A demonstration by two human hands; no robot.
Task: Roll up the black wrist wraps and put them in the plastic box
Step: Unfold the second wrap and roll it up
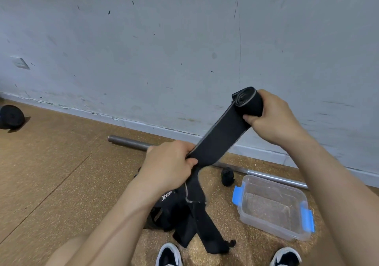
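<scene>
The wrap (221, 134) is up in the air, pulled tight between both hands, which I'd guess is for a firm roll. The right hand (272, 118) grips the rolled end and the left hand (172, 163) pinches the loose strap lower down. The tail drops to a pile (180, 214) on the floor, beside the open box (270, 227). What looks like a finished roll (227, 177) sits just behind it.

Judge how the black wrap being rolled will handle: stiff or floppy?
Likely floppy: the wrap hangs limp below the left hand onto the floor. Its rolled end in the right hand shows loose layers, so it may unwind if that grip slackens.
</scene>
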